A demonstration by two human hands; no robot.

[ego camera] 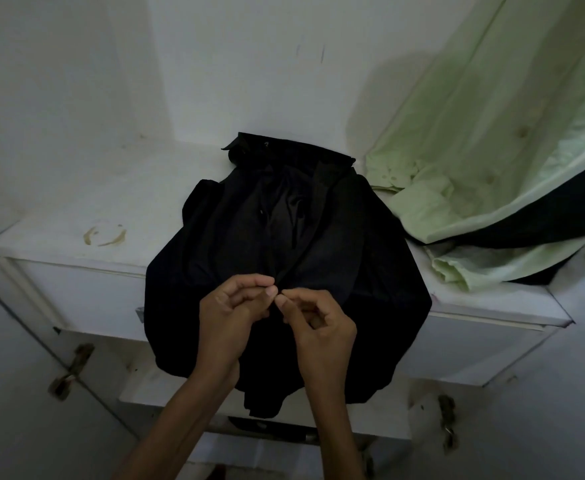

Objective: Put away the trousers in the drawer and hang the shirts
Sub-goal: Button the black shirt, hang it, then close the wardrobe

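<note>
Head view shows, nearest, the left hand (235, 306) and the right hand (315, 320) meeting fingertip to fingertip, each pinching the front edge of the black shirt (284, 237) where it closes, probably working a button. That shirt lies collar away on the white surface (76, 216), its hem spilling over the front edge toward a drawer (187, 386) standing slightly open below. Beyond the black shirt and to its right, a pale green shirt (491, 133) hangs with its tail crumpled on the same surface. By my reckoning the green one is hung, the black one not yet; no trousers are visible, so that part cannot be judged.
</note>
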